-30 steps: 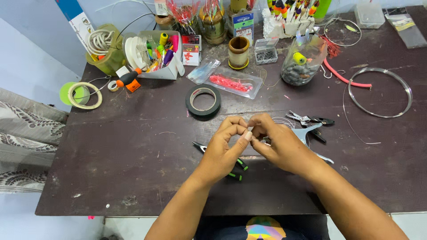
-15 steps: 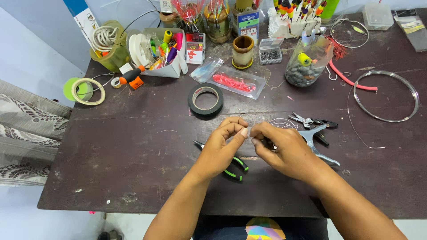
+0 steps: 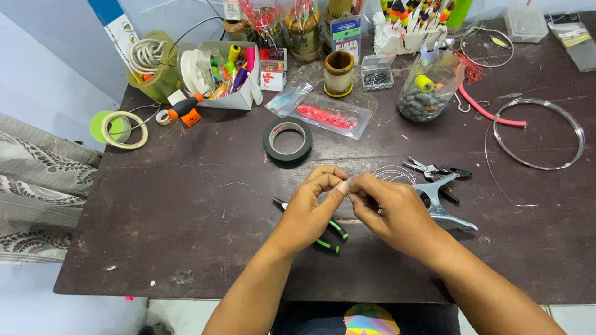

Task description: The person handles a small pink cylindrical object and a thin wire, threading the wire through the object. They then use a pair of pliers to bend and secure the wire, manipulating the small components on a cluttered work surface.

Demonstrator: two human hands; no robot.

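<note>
My left hand (image 3: pixel 310 208) and my right hand (image 3: pixel 388 211) meet fingertip to fingertip over the middle of a dark wooden table (image 3: pixel 174 229). Both pinch something very small and thin between thumb and forefinger; a loop of fine clear line (image 3: pixel 394 174) curls out just behind my right hand. Under my left hand lie black pliers with green-striped handles (image 3: pixel 332 236). Beside my right hand rest a silver clamp tool (image 3: pixel 441 201) and small black-handled pliers (image 3: pixel 434 169).
A roll of black tape (image 3: pixel 287 140) lies just beyond my hands. Further back stand a bag of red lures (image 3: pixel 329 116), a jar of grey weights (image 3: pixel 428 93), a box of coloured spools (image 3: pixel 223 74) and a wire coil (image 3: pixel 539 133). Yellow tape (image 3: pixel 126 129) sits far left.
My hands have stayed pinched together at the same spot on the table. The view has drifted slightly, nothing on the table has moved.
</note>
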